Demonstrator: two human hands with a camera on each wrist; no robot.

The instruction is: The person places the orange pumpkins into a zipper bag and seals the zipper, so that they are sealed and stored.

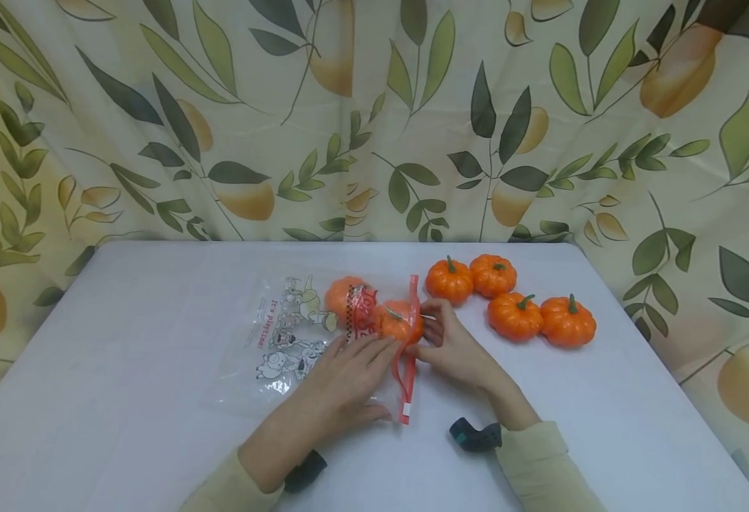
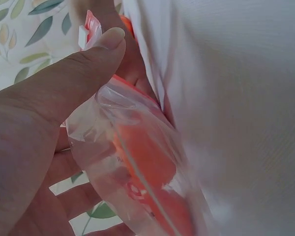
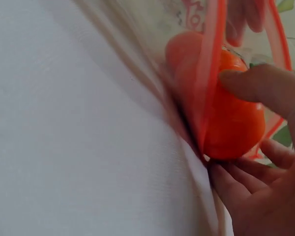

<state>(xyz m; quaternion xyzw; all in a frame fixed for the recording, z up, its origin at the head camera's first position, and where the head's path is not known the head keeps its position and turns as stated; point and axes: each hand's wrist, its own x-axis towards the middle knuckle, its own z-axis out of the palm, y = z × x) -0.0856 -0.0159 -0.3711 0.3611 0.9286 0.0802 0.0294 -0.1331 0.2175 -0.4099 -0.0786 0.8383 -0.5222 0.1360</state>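
A clear plastic bag (image 1: 246,370) with cartoon animals and a red zip edge lies flat, its mouth facing right and parted. One orange toy pumpkin (image 1: 343,295) is inside. A second pumpkin (image 3: 236,123) sits at the mouth, partly behind the red strip (image 3: 211,64). My right hand (image 1: 457,348) holds this one, thumb on its side and fingertips at its lower edge. My left hand (image 1: 348,377) rests over the bag's upper layer near the mouth, fingers fairly straight. In the left wrist view, the left thumb (image 2: 83,69) lies beside the white zip slider (image 2: 82,37).
Several more orange pumpkins (image 1: 515,316) with green stems stand at the back right of the white table (image 1: 124,341). A leaf-patterned curtain (image 1: 374,178) hangs behind the table. Dark wrist cameras (image 1: 475,434) are worn under both sleeves.
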